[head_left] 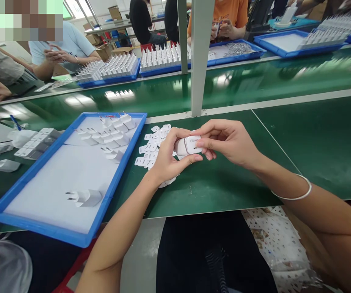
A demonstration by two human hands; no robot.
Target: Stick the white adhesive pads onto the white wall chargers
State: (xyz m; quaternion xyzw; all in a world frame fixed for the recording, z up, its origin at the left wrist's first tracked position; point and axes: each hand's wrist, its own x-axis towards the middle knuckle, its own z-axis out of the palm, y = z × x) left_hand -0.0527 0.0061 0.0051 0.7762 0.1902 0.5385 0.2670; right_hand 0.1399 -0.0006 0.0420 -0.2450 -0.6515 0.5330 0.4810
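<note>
A white charger plug (181,147) is held above the green bench, between both of my hands. My left hand (170,156) wraps round its body, thumb along the near side. With thumb and fingers, my right hand (222,142) pinches a small white cover plate (194,144) at the charger's right end; whether the plate is seated or slightly apart I cannot tell. Beneath and left of my hands lies a loose pile of white cover plates (146,156) with small dark print. A blue-rimmed tray (114,185) to the left carries several white chargers with pins.
A grey upright post (197,61) rises just beyond my hands. Behind it runs a glossy green conveyor belt (151,91). Across it stand blue trays full of chargers (160,59), with co-workers seated behind. Grey-white blocks (38,143) lie left of the near tray.
</note>
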